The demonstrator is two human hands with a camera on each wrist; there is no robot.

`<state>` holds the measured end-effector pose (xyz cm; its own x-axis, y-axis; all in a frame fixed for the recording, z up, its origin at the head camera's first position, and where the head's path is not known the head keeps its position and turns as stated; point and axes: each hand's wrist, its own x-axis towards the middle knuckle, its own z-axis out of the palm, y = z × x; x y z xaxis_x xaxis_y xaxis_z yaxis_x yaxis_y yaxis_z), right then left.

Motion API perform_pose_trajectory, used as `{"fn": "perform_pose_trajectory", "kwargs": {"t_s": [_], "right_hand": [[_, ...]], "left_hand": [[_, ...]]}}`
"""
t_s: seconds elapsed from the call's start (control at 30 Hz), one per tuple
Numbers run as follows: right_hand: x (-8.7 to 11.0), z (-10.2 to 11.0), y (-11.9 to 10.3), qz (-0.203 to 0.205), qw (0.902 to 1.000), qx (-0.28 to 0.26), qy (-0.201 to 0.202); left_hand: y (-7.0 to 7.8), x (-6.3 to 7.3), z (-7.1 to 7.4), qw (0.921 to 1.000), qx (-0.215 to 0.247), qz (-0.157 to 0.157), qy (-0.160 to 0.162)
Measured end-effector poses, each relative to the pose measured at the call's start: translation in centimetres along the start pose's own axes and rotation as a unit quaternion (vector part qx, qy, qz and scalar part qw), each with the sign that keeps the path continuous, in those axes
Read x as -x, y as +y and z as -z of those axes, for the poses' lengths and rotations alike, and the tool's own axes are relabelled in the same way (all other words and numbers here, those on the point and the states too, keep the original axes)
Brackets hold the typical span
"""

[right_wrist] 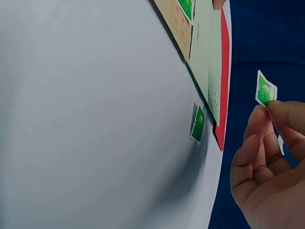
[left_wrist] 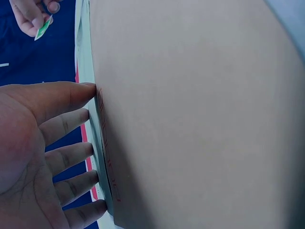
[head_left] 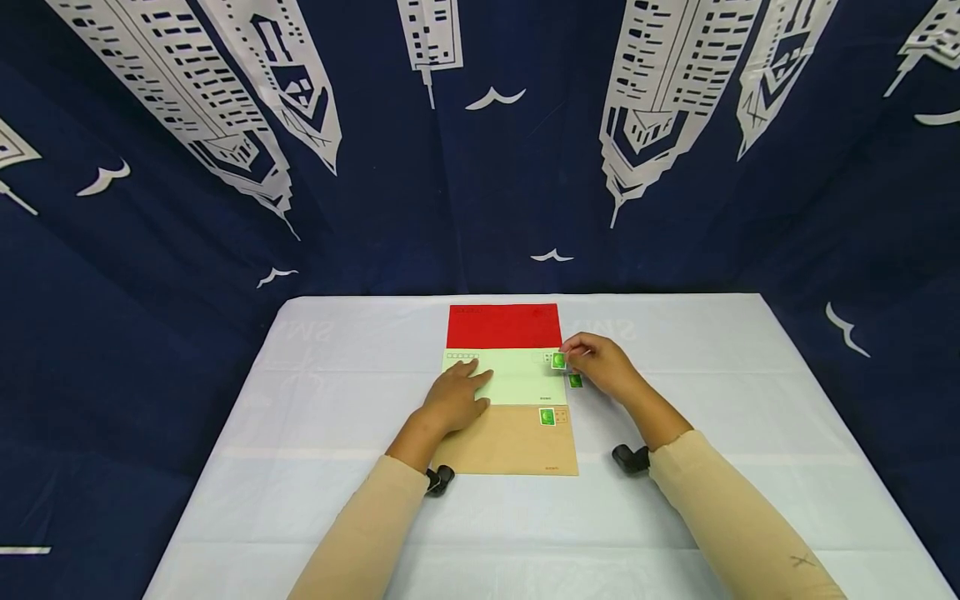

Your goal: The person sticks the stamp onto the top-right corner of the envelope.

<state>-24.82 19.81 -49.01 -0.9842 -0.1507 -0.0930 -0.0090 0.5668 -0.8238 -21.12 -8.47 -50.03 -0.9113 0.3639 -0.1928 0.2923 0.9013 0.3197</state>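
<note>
Nearest: beige sleeves (head_left: pixel 742 517) and black wrist cameras (head_left: pixel 632 459), behind both sets of fingers. Under everything, a white tablecloth (head_left: pixel 360 375), faintly creased.

Kraft-brown envelope (head_left: pixel 510 450), flat, matte paper; lies on the near side of the left fingers. One green stamp (head_left: pixel 547 417) in its far right corner area, beside printed orange boxes.

Left hand (head_left: pixel 455 398): fingers straight and spread, gripping nothing, resting on the pale green envelope (head_left: pixel 517 379); thumb by the kraft edge.

Loose green stamp (head_left: pixel 575 381), white toothed border, on the cloth just beside the pale green envelope, to the near side of the right fingertips.

Right hand (head_left: pixel 603 365): thumb and forefinger closed in a pinch on a small square stamp (right_wrist: pixel 264 90), held over the envelope's far right corner.

Red envelope (head_left: pixel 504 327), beyond both hands' fingers. The envelopes' insides hidden.

Farthest: navy fabric backdrop (head_left: pixel 450 192), white upside-down skyscrapers and gulls.
</note>
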Motion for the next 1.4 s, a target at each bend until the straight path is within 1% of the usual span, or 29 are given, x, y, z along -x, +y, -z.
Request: {"fn": "perform_pose_trajectory", "kwargs": {"t_s": [0.53, 0.93, 1.17, 1.4], "right_hand": [[-1.2, -0.3, -0.6, -0.011, 0.9999, 0.006, -0.003], [-2.2, -0.8, -0.5, -0.020, 0.9995, 0.016, -0.017], [-2.6, -1.1, -0.5, -0.019, 0.9993, 0.018, -0.025], [-3.0, -1.3, -0.4, -0.015, 0.9991, 0.030, -0.027]], "left_hand": [[-0.1, 0.1, 0.1, 1.0000, 0.004, 0.000, -0.002], [-0.1, 0.1, 0.1, 1.0000, 0.002, 0.001, -0.003], [-0.1, 0.1, 0.1, 1.0000, 0.000, -0.005, 0.001], [-0.2, 0.1, 0.1, 1.0000, 0.002, -0.006, -0.003]]}}
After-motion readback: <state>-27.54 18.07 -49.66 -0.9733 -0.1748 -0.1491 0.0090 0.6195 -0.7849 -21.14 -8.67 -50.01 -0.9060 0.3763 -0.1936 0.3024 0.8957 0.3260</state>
